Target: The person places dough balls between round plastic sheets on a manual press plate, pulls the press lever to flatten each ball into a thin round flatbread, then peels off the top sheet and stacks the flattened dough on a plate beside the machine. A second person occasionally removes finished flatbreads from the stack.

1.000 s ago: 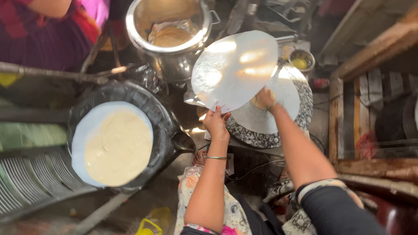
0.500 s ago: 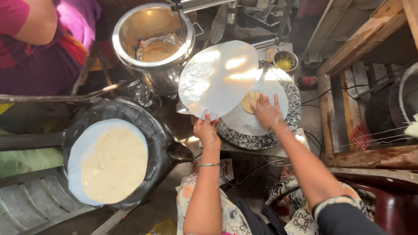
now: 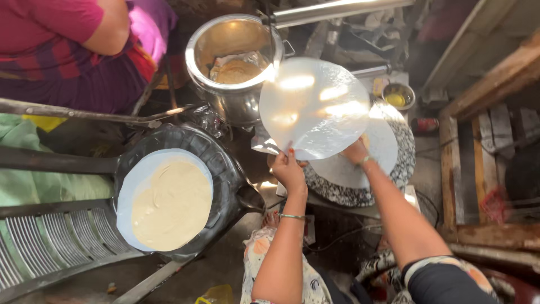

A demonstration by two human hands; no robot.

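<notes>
My left hand (image 3: 288, 169) pinches the near edge of a round clear plastic sheet (image 3: 312, 107) and holds it tilted up over a round speckled pressing board (image 3: 360, 194). A second pale sheet (image 3: 360, 163) lies flat on that board. My right hand (image 3: 355, 151) rests on the board under the lifted sheet, partly hidden by it; whether it holds anything cannot be made out. To the left, a flat round of pale dough (image 3: 170, 205) lies on a light sheet on a black plastic chair seat (image 3: 222, 169).
A steel pot (image 3: 233, 67) with dough inside stands at the back. A small bowl of yellow liquid (image 3: 397, 95) sits behind the board. Another person in red (image 3: 62, 50) sits at the upper left. Wooden planks (image 3: 484, 95) run along the right.
The camera has moved closer and shifted. My left hand keeps the plastic sheet raised, and my right hand has slid from the board's middle toward its near side.
</notes>
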